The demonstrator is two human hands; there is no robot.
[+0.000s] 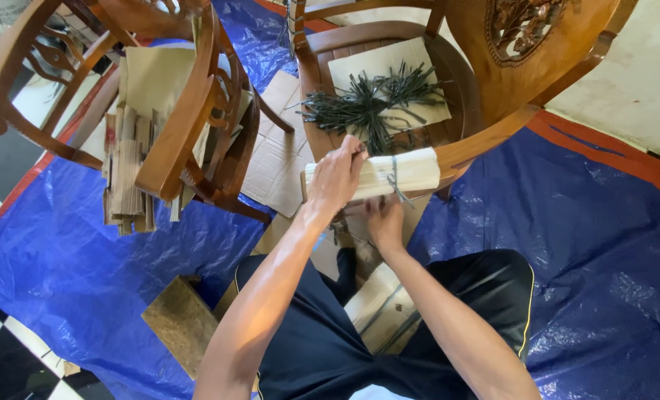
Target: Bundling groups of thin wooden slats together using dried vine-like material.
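Note:
My left hand is closed over the left end of a pale bundle of thin sticks, which lies across the front edge of a wooden chair seat. A dark tie wraps the bundle near its middle. My right hand sits just under the bundle; whether it grips anything cannot be told. A heap of dark green ties lies on a cardboard sheet on the seat, right behind the bundle. Another pale bundle rests between my legs.
A blue tarp covers the floor. At the left a second wooden chair carries stacked cardboard strips. Flat cardboard lies between the chairs. A brown board lies by my left knee. Checkered tiles show at the far left.

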